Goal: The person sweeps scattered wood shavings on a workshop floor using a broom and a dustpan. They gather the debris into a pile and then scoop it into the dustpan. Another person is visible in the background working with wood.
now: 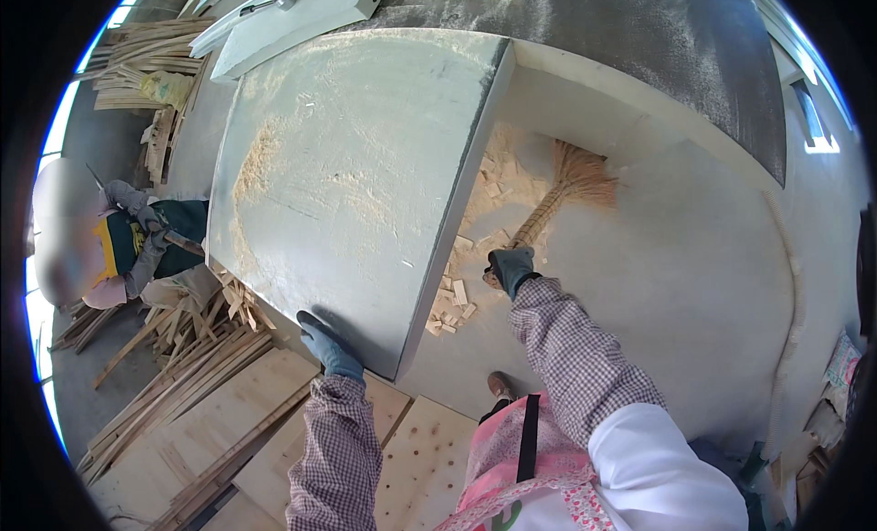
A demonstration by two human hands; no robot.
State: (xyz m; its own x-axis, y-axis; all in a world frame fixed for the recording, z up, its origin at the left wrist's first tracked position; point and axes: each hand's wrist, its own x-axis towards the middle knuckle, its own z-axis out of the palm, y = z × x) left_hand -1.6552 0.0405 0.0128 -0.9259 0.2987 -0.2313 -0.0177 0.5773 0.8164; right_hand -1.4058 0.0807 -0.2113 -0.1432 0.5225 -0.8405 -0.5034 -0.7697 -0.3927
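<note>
My right hand (513, 269), in a blue-grey glove, is closed round the handle of a straw hand broom (546, 211). Its spread bristles rest on the floor beside a metal-topped table, near a scatter of sawdust and small wood offcuts (493, 177). More wood blocks (451, 298) lie on the floor close to this hand, along the table's side. My left hand (331, 345), gloved too, lies on the near corner area of the table top (356, 248) with its fingers stretched out, holding nothing. Sawdust (260, 161) is strewn over that top.
At the left, a person (178, 225) in a dark green apron stands at the table's far side, holding a piece of wood. Boards (206, 430) and wooden strips are stacked at the lower left. A long pale metal beam (297, 28) crosses the table's back edge.
</note>
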